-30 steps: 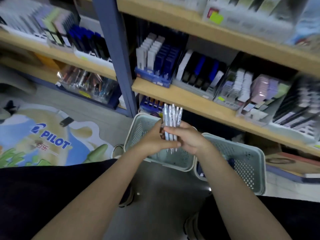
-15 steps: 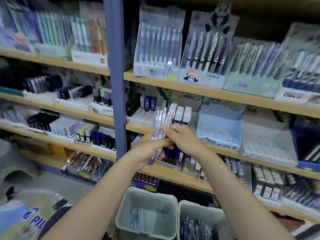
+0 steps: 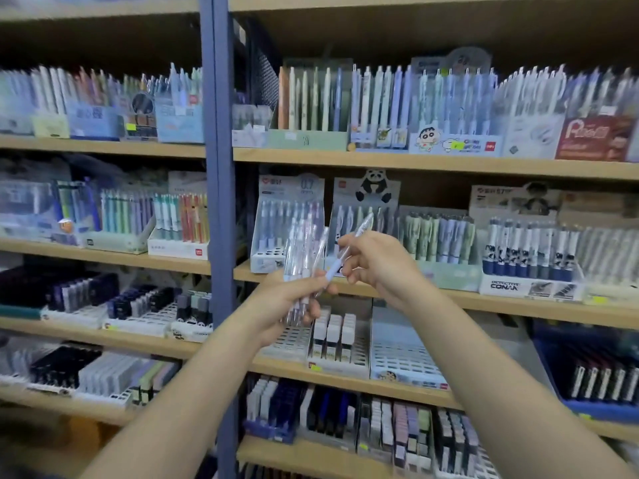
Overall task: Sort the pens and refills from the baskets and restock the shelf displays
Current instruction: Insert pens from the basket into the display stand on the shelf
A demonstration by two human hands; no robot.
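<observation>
My left hand (image 3: pixel 281 304) grips a bunch of clear pens (image 3: pixel 302 257), held upright in front of the shelves. My right hand (image 3: pixel 375 262) pinches a single clear pen (image 3: pixel 349 248) with a pale blue grip, tilted up to the right and drawn a little apart from the bunch. Just behind the bunch stands a pen display box (image 3: pixel 288 223) marked 0.7, partly filled, with open holes at its front. Beside that box is a panda display box (image 3: pixel 364 209). The baskets are out of view.
Wooden shelves (image 3: pixel 449 164) full of pen and refill displays fill the view, split by a blue upright post (image 3: pixel 218 202). White slotted refill trays (image 3: pixel 401 354) sit under my hands. A Conan pen box (image 3: pixel 529 271) stands at the right.
The view has swung up from the floor baskets to the shelves. Both hands rose with the pens, and my right hand has pulled one pen away from the bunch.
</observation>
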